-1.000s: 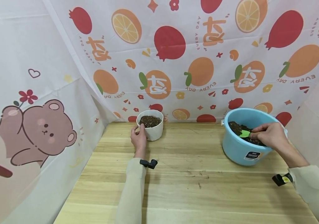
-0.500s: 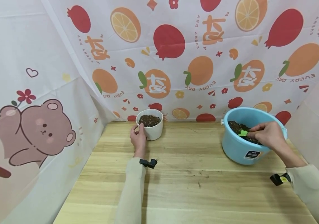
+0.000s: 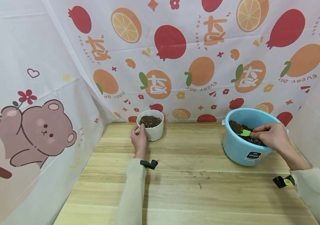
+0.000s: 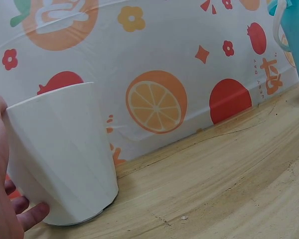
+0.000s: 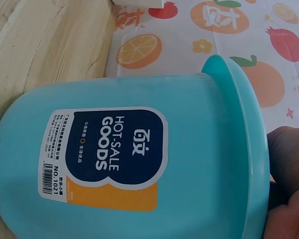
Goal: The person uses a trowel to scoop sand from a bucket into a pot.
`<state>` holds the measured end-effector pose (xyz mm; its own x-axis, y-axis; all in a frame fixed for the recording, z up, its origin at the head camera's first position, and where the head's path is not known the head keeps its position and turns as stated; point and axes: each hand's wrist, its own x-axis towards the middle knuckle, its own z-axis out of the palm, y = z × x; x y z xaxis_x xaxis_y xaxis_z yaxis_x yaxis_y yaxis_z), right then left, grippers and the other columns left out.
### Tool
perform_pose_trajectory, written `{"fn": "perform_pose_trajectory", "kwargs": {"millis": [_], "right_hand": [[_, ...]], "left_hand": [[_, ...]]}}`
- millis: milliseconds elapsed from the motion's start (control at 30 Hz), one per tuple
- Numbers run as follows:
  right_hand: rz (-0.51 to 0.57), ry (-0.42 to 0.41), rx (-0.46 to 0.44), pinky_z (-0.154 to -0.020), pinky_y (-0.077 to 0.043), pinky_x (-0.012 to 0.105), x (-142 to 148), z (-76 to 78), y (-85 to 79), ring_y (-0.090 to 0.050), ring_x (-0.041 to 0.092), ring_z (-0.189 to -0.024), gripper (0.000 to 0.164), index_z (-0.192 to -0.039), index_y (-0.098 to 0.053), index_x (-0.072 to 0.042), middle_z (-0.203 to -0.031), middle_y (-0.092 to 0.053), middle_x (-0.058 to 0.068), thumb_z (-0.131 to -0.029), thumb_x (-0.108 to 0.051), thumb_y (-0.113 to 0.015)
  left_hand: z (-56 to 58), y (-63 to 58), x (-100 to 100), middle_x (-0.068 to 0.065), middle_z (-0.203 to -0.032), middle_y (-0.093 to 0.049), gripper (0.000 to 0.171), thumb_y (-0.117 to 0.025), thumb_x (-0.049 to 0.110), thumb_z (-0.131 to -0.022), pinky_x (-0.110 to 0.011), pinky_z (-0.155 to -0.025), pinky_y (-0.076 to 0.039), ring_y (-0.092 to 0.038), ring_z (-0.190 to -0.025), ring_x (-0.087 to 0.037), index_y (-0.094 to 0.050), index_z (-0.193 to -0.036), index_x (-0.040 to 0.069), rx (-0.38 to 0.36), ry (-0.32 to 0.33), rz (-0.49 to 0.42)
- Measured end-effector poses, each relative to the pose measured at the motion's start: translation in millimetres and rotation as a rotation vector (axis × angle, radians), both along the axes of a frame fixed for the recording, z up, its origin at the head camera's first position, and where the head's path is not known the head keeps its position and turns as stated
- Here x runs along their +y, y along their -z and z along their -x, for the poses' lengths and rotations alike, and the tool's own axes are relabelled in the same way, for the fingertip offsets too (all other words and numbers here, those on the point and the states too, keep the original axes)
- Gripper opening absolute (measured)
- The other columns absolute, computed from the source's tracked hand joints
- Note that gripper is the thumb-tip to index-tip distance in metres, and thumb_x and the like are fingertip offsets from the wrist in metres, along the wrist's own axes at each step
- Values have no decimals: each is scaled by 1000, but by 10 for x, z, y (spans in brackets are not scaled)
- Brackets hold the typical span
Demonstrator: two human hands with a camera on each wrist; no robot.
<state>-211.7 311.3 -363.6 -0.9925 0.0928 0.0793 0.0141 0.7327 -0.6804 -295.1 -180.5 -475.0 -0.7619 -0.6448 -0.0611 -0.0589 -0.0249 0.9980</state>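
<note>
My right hand (image 3: 272, 136) pinches a small green trowel (image 3: 244, 133) inside the light blue bucket (image 3: 240, 151) on the right. Dark soil (image 3: 236, 127) is heaped at the trowel's tip, and more soil lies beneath it. In the right wrist view the bucket wall (image 5: 199, 149) hides the trowel; only part of the hand shows beyond the rim. At the back left, my left hand (image 3: 139, 139) holds a white flower pot (image 3: 155, 133) by its left side, thumb at the rim. Soil (image 3: 150, 122) fills much of the pot. The left wrist view shows fingertips (image 4: 34, 215) against the pot's lower side.
The wooden table (image 3: 177, 187) bears a few dark soil crumbs (image 3: 200, 186) near its middle. Behind the pot and bucket hangs a fruit-print curtain (image 3: 171, 78). A bear-print sheet (image 3: 47, 134) hangs on the left.
My right hand dipped slightly left and down with the trowel in the bucket, then rose back to the right, with soil heaped at the trowel's tip. My left hand and the pot stayed put.
</note>
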Motion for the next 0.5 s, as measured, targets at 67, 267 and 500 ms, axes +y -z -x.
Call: {"fn": "perform_pose_trajectory", "kwargs": {"millis": [67, 267, 500], "right_hand": [[0, 2, 1, -59, -54, 28, 13, -2, 6, -61, 2, -72, 36, -103, -77, 0, -82, -78, 2, -87, -32, -81], [35, 8, -5, -59, -56, 27, 30, -17, -10, -66, 2, -68, 39, -106, -76, 2, -81, -78, 2, -87, -32, -80], [35, 39, 20, -57, -53, 28, 44, -45, -17, -63, -1, -67, 43, -107, -76, 1, -76, -76, -6, -86, -36, -81]], "left_hand": [[-9, -1, -1, 0, -94, -55, 50, -63, 51, -95, -22, -62, -49, -54, -71, -11, -60, -134, 19, 0, 7, 6], [-3, 5, -10, -1, -96, -55, 51, -63, 52, -95, -21, -61, -49, -54, -72, -11, -59, -134, 20, -9, 15, 8], [8, 21, -17, -1, -94, -55, 51, -63, 52, -95, -21, -60, -49, -53, -68, -9, -60, -133, 19, -2, 4, 6]]}}
